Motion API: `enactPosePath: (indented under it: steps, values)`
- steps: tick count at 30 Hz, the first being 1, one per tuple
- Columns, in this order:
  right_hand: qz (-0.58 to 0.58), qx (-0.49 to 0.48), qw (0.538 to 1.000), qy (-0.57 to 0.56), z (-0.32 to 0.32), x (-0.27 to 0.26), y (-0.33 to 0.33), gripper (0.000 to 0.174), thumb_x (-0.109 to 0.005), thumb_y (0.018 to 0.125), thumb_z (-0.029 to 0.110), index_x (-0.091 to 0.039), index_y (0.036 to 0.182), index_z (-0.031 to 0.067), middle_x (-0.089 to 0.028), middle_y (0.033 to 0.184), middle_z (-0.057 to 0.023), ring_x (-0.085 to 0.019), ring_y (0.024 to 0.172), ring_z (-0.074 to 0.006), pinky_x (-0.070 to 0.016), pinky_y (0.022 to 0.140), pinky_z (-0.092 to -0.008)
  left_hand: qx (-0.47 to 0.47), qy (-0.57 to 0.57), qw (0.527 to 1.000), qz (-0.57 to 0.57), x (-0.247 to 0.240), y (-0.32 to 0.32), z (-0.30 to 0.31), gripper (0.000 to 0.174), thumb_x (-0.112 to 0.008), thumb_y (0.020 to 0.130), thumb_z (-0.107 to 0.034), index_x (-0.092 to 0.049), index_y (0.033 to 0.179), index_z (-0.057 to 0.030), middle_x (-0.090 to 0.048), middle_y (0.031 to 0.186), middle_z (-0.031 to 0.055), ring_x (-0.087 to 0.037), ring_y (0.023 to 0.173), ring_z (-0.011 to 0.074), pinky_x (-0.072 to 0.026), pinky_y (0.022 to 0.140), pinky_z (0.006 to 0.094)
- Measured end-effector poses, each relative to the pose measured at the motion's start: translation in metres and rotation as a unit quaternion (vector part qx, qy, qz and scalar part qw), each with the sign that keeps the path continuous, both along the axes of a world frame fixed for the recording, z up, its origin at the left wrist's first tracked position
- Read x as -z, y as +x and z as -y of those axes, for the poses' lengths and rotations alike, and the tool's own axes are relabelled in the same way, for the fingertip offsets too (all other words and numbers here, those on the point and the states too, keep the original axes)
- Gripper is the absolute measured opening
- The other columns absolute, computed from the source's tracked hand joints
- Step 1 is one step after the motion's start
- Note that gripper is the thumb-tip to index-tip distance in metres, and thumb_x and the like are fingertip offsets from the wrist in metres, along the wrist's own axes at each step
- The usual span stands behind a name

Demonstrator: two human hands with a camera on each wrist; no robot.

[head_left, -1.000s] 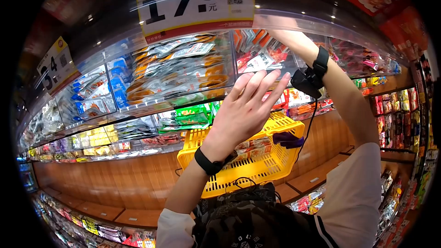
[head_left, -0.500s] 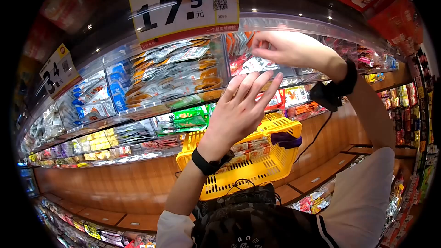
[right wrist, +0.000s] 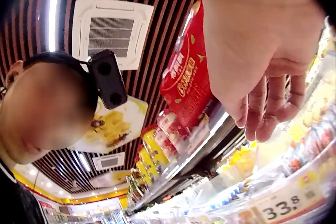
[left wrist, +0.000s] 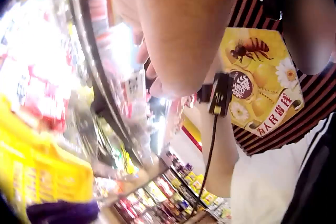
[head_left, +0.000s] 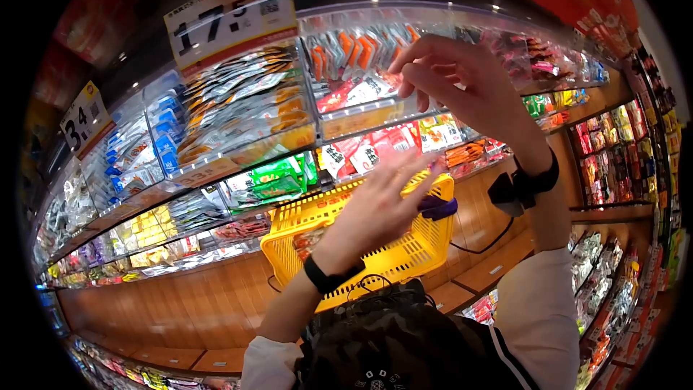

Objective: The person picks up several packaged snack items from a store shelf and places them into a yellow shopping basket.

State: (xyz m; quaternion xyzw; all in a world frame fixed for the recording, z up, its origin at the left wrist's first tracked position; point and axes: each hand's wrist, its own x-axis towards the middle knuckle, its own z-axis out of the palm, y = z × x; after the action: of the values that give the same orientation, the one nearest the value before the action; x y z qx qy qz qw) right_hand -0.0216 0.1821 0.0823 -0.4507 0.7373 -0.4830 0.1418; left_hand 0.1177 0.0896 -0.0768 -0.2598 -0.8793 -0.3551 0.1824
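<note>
My right hand [head_left: 465, 87] hangs in front of a clear shelf bin, its fingers loosely curled with nothing between them. Behind it, the bin holds orange-and-grey packets [head_left: 346, 52] and red-and-white packets [head_left: 361, 92]. Lower and to the left, my left hand [head_left: 375, 209] is blurred, palm down, with fingers extended and no item showing in it. In the head view it overlaps a yellow shopping basket [head_left: 429, 245] with slotted walls. Dark purple cloth [head_left: 438, 208] sits at the basket's right end. In the right wrist view, the right hand's fingers [right wrist: 273, 111] droop slightly bent.
More bins line the shelf leftward, with grey-and-orange packets [head_left: 238, 108] and blue packets [head_left: 167, 130]. Green packets [head_left: 278, 180] lie on the tier below. Price tags [head_left: 231, 22] stick out along the upper edge. A cable [head_left: 484, 249] hangs below the right wrist.
My right hand has come out from the bin and sits lower, in front of it. The left hand has dropped slightly, and the head view has shifted, showing more of the bin's orange-and-grey packets.
</note>
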Motion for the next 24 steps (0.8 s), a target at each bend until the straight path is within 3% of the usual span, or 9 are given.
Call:
enactPosePath:
  steps: [4,7,11,13,14,18,20,22,24]
  values:
    - [-0.011,-0.012,1.0,0.005,-0.042,-0.007,0.032,0.018,-0.061,0.1,0.017,-0.067,0.103,-0.0001,-0.067,0.077,-0.0039,-0.065,0.068,-0.0083,-0.0534,0.065,-0.0256,0.143,0.013,0.978,0.15,0.084,0.031,-0.056,0.048,-0.057,0.093,-0.014,-0.049,0.139,-0.0043,-0.056,0.131,0.0156,-0.053,0.121,0.0337,-0.0447,0.102,0.0434]
    - [0.128,0.026,0.971,0.202,-0.101,0.015,0.037,0.024,-0.059,0.102,0.022,-0.067,0.096,-0.0005,-0.067,0.073,-0.0036,-0.065,0.065,-0.0082,-0.0528,0.061,-0.0259,0.205,-0.019,0.951,0.231,0.123,0.06,-0.069,0.045,-0.056,0.096,-0.02,-0.05,0.138,-0.0064,-0.058,0.129,0.0148,-0.057,0.115,0.0341,-0.0467,0.099,0.0445]
    - [0.127,0.088,0.916,0.37,-0.213,0.166,0.04,0.039,-0.068,0.095,0.039,-0.065,0.104,0.0013,-0.069,0.084,-0.0071,-0.069,0.075,-0.0163,-0.0555,0.065,-0.0294,0.223,-0.026,0.932,0.285,0.144,0.083,-0.065,0.044,-0.057,0.095,-0.022,-0.052,0.136,-0.0071,-0.061,0.123,0.0152,-0.06,0.111,0.034,-0.049,0.095,0.0443]
    - [0.13,0.043,0.84,0.525,-0.273,0.285,0.068,0.094,-0.072,0.083,0.061,-0.043,0.139,-0.009,-0.055,0.135,-0.0284,-0.057,0.123,-0.0352,-0.0479,0.102,-0.0401,0.213,-0.034,0.929,0.3,0.147,0.086,-0.062,0.042,-0.057,0.095,-0.022,-0.054,0.135,-0.0068,-0.062,0.122,0.0156,-0.06,0.11,0.0339,-0.0496,0.092,0.0441]
    - [0.195,0.047,0.92,0.336,-0.302,0.355,0.099,0.101,-0.078,0.08,0.057,-0.034,0.145,-0.0061,-0.048,0.141,-0.0291,-0.051,0.129,-0.0364,-0.0439,0.107,-0.0411,0.213,-0.036,0.93,0.299,0.149,0.086,-0.06,0.042,-0.057,0.095,-0.022,-0.054,0.135,-0.0068,-0.062,0.122,0.0156,-0.06,0.11,0.0339,-0.0496,0.092,0.0441]
    - [0.227,0.125,0.938,0.228,-0.277,0.353,0.202,0.087,-0.078,0.086,0.029,-0.026,0.149,-0.0005,-0.051,0.136,-0.0228,-0.06,0.114,-0.0323,-0.0509,0.097,-0.0384,0.197,-0.057,0.925,0.319,0.154,0.088,-0.058,0.041,-0.056,0.096,-0.023,-0.054,0.134,-0.0074,-0.062,0.122,0.0149,-0.06,0.109,0.0341,-0.0501,0.091,0.0447]
    - [0.545,0.335,0.732,0.233,-0.274,0.337,0.235,0.073,-0.062,0.092,0.013,-0.023,0.152,-0.0018,-0.059,0.128,-0.0219,-0.066,0.106,-0.0239,-0.0552,0.084,-0.0316,0.197,-0.065,0.924,0.321,0.155,0.089,-0.061,0.041,-0.056,0.096,-0.023,-0.054,0.133,-0.0076,-0.062,0.123,0.0147,-0.061,0.109,0.0342,-0.0502,0.09,0.0448]
    - [0.429,0.242,0.772,0.402,-0.311,0.364,0.256,0.058,-0.048,0.091,0.005,-0.034,0.146,-0.0035,-0.067,0.109,-0.022,-0.072,0.09,-0.0233,-0.0567,0.066,-0.0301,0.209,-0.07,0.917,0.331,0.154,0.087,-0.063,0.042,-0.056,0.096,-0.023,-0.054,0.135,-0.0079,-0.061,0.124,0.0142,-0.06,0.11,0.0344,-0.0496,0.092,0.0453]
    - [0.48,0.148,0.721,0.479,-0.334,0.359,0.27,0.047,-0.048,0.091,0.008,-0.047,0.136,-0.004,-0.069,0.094,-0.0221,-0.074,0.089,-0.0255,-0.0575,0.067,-0.033,0.215,-0.078,0.915,0.333,0.151,0.085,-0.066,0.043,-0.056,0.096,-0.023,-0.053,0.136,-0.0083,-0.061,0.125,0.0141,-0.059,0.112,0.0343,-0.0491,0.093,0.0451]
